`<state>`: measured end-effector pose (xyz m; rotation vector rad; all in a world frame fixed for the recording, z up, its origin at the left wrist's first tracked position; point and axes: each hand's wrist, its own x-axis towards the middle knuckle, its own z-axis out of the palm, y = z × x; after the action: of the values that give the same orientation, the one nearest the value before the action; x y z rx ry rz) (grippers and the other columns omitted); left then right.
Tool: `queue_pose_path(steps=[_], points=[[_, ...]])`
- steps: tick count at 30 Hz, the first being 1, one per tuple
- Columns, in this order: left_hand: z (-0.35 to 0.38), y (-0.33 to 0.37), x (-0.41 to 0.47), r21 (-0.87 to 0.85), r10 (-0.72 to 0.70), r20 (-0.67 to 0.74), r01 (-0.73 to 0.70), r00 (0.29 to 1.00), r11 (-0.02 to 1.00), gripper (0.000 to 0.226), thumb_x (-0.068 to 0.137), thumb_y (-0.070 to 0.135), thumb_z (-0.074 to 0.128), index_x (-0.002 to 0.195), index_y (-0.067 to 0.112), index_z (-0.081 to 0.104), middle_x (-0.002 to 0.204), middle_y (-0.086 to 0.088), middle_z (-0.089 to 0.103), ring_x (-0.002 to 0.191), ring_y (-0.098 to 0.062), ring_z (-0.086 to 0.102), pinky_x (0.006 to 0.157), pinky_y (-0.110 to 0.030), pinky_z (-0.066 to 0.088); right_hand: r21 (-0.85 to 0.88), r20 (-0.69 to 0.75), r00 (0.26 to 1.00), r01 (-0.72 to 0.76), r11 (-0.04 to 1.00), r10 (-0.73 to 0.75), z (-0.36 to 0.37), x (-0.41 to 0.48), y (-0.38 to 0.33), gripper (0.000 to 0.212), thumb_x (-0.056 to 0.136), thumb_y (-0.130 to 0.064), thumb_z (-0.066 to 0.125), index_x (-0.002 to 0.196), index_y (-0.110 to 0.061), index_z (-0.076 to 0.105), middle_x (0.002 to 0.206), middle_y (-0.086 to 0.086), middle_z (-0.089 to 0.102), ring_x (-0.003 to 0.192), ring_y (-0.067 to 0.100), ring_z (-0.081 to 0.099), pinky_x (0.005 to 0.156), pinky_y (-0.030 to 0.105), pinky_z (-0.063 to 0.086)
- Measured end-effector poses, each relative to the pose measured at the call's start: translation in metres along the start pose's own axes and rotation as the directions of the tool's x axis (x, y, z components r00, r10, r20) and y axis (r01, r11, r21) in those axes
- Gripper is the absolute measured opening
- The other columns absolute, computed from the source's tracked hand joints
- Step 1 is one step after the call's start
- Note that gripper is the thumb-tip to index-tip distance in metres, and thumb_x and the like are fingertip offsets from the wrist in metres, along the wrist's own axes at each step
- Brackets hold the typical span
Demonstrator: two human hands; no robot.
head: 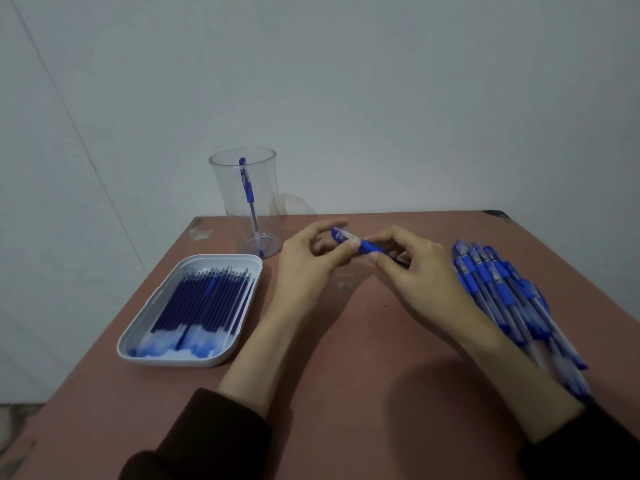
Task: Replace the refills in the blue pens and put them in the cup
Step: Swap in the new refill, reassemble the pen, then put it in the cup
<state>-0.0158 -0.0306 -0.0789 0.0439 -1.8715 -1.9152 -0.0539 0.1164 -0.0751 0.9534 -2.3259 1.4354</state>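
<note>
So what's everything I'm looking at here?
table: one, reddish-brown, beneath everything
cup: one, clear, table's far left
pen in cup: one, blue, standing inside
tray: one, white, near left
refills: many, dark blue, in tray
pen pile: many, blue, right side
held pen: one, blue, centre
wall: one, pale grey, behind
left hand: one, fingers pinch held pen
right hand: one, fingers pinch held pen
sleeves: two, dark, bottom edge

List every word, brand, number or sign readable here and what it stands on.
Nothing can be read.
On the standing blue pen in the clear plastic cup: white barrel print, too small to read.
On the held blue pen, between the left hand and right hand: blurred, nothing legible.
On the pile of blue pens on the brown table: nothing legible.
</note>
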Motion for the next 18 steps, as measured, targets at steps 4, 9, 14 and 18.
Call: queue_pose_path(steps=[4,9,14,18], points=[[-0.004,0.01,0.002,-0.164,0.003,-0.169,-0.031,0.986,0.986,0.021,0.084,0.0,0.066,0.1,0.012,0.062,0.08,-0.005,0.069,0.082,-0.026,0.068,0.079,-0.037,0.058,0.009,0.105,0.991,0.082,0.997,-0.083,0.007,-0.006,-0.004,0.034,0.089,-0.006,0.059,0.118,-0.026,0.063,0.086,-0.012,0.069,0.075,0.005,0.062,0.069,0.014,0.047],[-0.032,0.068,0.019,-0.039,0.269,-0.375,-0.305,0.887,0.951,0.018,0.089,0.003,0.061,0.1,0.016,0.057,0.09,-0.002,0.061,0.081,-0.019,0.066,0.072,-0.028,0.058,-0.103,0.173,0.981,0.108,0.989,-0.089,0.009,-0.007,-0.001,0.034,0.091,-0.022,0.058,0.124,-0.032,0.056,0.08,-0.015,0.063,0.076,0.003,0.058,0.065,0.01,0.041],[-0.069,0.136,0.066,0.317,0.547,-0.437,-0.447,0.713,0.836,0.019,0.087,0.008,0.059,0.09,0.024,0.05,0.087,0.005,0.06,0.074,-0.008,0.065,0.072,-0.03,0.058,-0.141,0.183,0.979,0.113,0.984,-0.087,0.012,-0.008,0.002,0.03,0.09,-0.026,0.059,0.119,-0.036,0.059,0.077,-0.013,0.062,0.076,0.007,0.056,0.066,0.014,0.042],[-0.075,0.129,0.101,0.492,0.514,-0.405,-0.293,0.756,0.819,0.013,0.088,0.008,0.057,0.098,0.013,0.05,0.083,0.006,0.058,0.065,-0.005,0.059,0.061,-0.015,0.051,-0.124,0.191,0.978,0.107,0.986,-0.082,0.01,-0.007,0.001,0.024,0.091,-0.029,0.056,0.113,-0.038,0.061,0.079,-0.017,0.064,0.074,0.007,0.057,0.065,0.014,0.042]])
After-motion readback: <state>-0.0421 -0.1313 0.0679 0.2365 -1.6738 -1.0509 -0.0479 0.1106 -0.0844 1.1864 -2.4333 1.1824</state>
